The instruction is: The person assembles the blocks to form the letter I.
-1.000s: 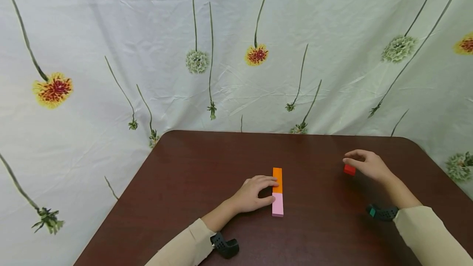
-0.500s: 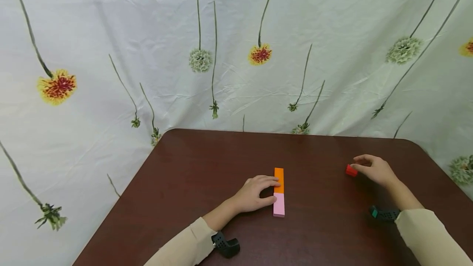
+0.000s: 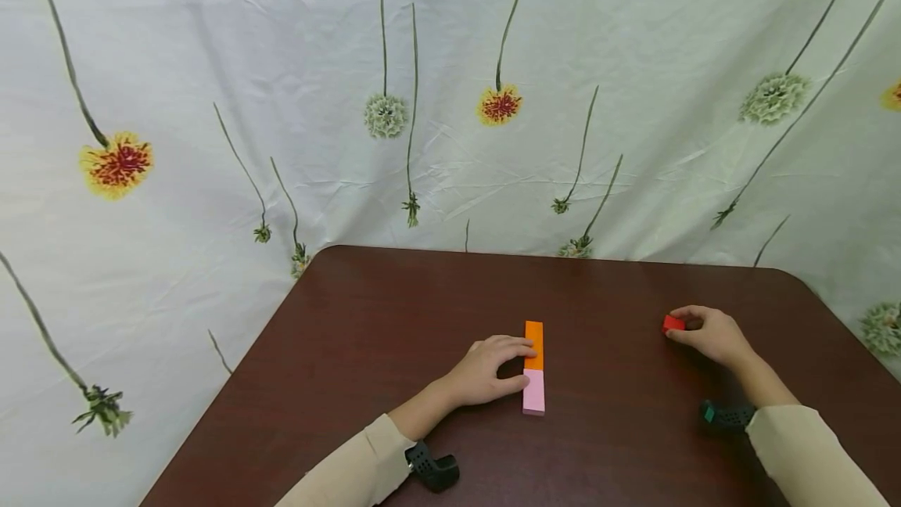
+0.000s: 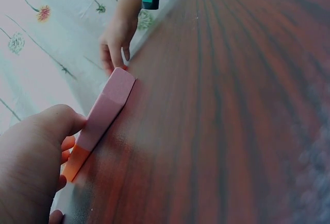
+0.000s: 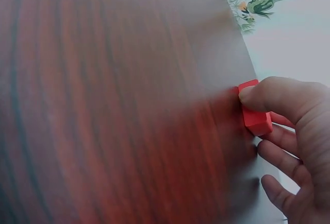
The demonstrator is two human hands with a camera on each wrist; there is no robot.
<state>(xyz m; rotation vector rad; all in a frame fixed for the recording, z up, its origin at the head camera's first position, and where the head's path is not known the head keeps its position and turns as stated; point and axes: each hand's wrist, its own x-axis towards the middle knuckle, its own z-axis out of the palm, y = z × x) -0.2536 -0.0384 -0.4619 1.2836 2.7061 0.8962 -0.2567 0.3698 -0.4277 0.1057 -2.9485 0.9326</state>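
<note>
In the head view an orange block [image 3: 534,344] and a pink block [image 3: 533,392] lie end to end in one line on the table. My left hand [image 3: 486,372] rests at their left side, thumb touching the pink block and fingertips on the orange one; the left wrist view has the thumb against the pink side. Farther right, my right hand [image 3: 714,333] pinches a small red block [image 3: 673,324] between thumb and fingers. Seen from the right wrist, the thumb presses one face of the red block [image 5: 256,121], and the other fingers are partly hidden behind it.
The dark brown wood-grain table [image 3: 394,296] has rounded far corners. Behind it hangs a white cloth [image 3: 317,84] printed with flowers. Black bands [image 3: 431,468] are worn at both wrists, below light sleeves.
My right hand has lowered and its fingers have come round the red block, which it now pinches. The left hand stays on the orange and pink blocks. The head view has shifted slightly.
</note>
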